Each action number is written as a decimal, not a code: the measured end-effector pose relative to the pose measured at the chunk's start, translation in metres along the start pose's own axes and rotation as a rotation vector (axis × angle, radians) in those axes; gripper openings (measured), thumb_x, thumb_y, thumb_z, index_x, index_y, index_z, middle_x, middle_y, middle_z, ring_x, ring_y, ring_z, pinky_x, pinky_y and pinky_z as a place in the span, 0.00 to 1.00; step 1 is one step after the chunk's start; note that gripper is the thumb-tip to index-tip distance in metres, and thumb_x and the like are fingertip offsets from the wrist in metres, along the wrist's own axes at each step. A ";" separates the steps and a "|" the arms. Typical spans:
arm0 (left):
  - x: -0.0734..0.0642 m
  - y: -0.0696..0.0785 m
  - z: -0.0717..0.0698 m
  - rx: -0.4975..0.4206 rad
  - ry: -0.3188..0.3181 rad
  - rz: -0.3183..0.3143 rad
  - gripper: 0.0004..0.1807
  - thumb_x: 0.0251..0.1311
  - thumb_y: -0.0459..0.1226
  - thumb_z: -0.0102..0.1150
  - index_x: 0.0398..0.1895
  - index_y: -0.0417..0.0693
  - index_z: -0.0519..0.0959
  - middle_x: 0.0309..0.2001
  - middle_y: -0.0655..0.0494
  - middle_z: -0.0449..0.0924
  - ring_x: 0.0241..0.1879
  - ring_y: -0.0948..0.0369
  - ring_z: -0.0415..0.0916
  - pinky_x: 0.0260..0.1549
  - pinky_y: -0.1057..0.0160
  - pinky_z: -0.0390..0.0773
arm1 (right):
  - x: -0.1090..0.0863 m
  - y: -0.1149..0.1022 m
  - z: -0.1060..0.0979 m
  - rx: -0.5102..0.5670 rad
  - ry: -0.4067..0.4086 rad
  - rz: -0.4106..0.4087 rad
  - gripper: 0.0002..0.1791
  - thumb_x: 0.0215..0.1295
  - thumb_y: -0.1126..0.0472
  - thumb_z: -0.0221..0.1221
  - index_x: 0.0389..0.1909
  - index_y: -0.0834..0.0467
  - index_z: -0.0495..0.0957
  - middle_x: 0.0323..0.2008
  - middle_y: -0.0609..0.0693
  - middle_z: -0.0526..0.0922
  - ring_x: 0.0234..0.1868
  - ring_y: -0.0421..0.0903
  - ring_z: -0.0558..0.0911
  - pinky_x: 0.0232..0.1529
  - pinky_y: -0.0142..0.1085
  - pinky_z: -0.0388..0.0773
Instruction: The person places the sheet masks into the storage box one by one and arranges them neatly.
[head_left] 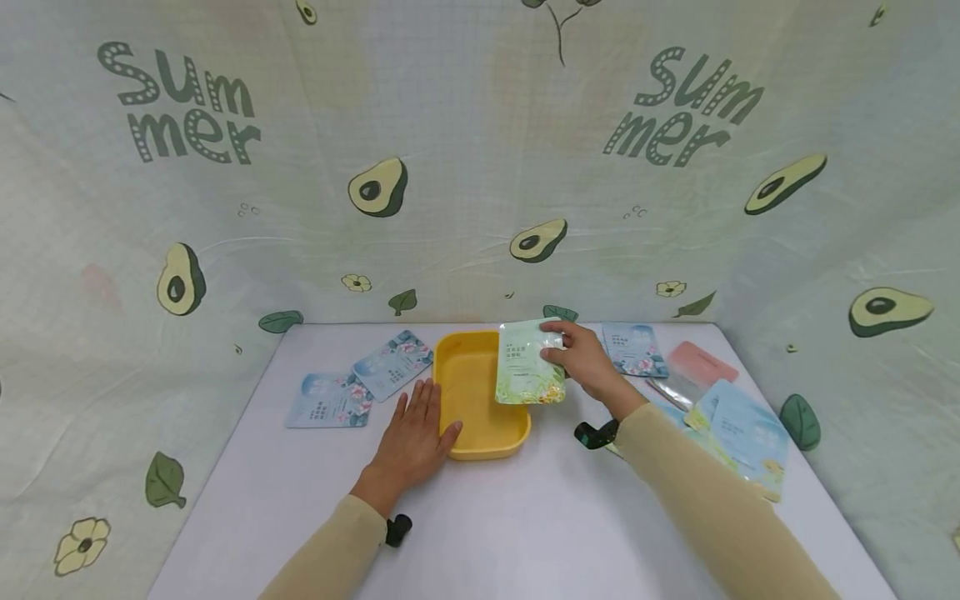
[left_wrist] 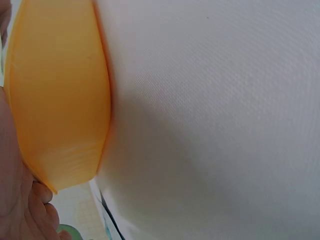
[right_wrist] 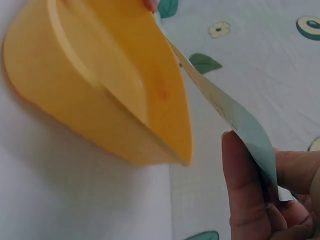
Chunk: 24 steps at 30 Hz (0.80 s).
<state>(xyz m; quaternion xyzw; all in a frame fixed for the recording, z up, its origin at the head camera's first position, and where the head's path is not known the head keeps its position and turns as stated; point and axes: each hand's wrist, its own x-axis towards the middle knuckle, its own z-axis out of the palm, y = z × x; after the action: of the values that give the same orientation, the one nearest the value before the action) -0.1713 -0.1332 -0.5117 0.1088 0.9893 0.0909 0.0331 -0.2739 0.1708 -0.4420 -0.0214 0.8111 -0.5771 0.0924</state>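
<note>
The right hand (head_left: 588, 362) pinches the green packet (head_left: 525, 367) between thumb and fingers, over the right side of the yellow tray (head_left: 472, 387); the left hand (head_left: 412, 442) rests at its left rim, fingers straight and clasping nothing (thumb across the edge). Progress looks early; the held packet is not yet set down; two blue packets (head_left: 393, 364) and, rightward, several overlapping packets (head_left: 750, 433) lie on the counter (head_left: 480, 533).

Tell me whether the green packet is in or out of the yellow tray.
Out: the right hand holds the green packet raised, partly over the yellow tray.
</note>
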 end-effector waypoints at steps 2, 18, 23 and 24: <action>0.000 -0.001 0.000 0.006 -0.006 -0.002 0.48 0.79 0.64 0.37 0.86 0.38 0.44 0.86 0.42 0.42 0.86 0.47 0.38 0.83 0.43 0.42 | 0.008 -0.004 0.016 -0.006 -0.008 -0.014 0.28 0.73 0.68 0.62 0.73 0.55 0.74 0.58 0.64 0.83 0.44 0.50 0.87 0.38 0.37 0.89; 0.000 -0.003 0.000 -0.008 0.008 0.032 0.48 0.79 0.63 0.37 0.86 0.37 0.45 0.86 0.41 0.43 0.86 0.45 0.39 0.83 0.42 0.44 | 0.036 0.001 0.100 -0.169 -0.040 0.013 0.24 0.72 0.64 0.64 0.67 0.51 0.79 0.69 0.60 0.77 0.64 0.57 0.78 0.68 0.53 0.78; 0.001 -0.003 0.001 -0.010 0.013 0.034 0.48 0.79 0.63 0.38 0.86 0.37 0.45 0.86 0.40 0.43 0.86 0.45 0.39 0.83 0.42 0.44 | 0.037 0.003 0.109 -0.185 -0.078 0.026 0.23 0.75 0.66 0.61 0.68 0.51 0.79 0.69 0.59 0.77 0.63 0.56 0.79 0.67 0.52 0.80; 0.001 -0.003 0.001 -0.009 0.013 0.036 0.48 0.80 0.63 0.37 0.86 0.37 0.45 0.86 0.40 0.43 0.86 0.45 0.39 0.83 0.42 0.44 | 0.036 0.003 0.109 -0.196 -0.084 0.025 0.23 0.75 0.66 0.60 0.68 0.51 0.78 0.70 0.60 0.76 0.66 0.57 0.78 0.68 0.53 0.79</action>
<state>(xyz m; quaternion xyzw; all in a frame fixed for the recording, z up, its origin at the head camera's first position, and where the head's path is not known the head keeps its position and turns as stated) -0.1731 -0.1358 -0.5139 0.1256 0.9870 0.0969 0.0254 -0.2903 0.0647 -0.4842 -0.0443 0.8593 -0.4924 0.1310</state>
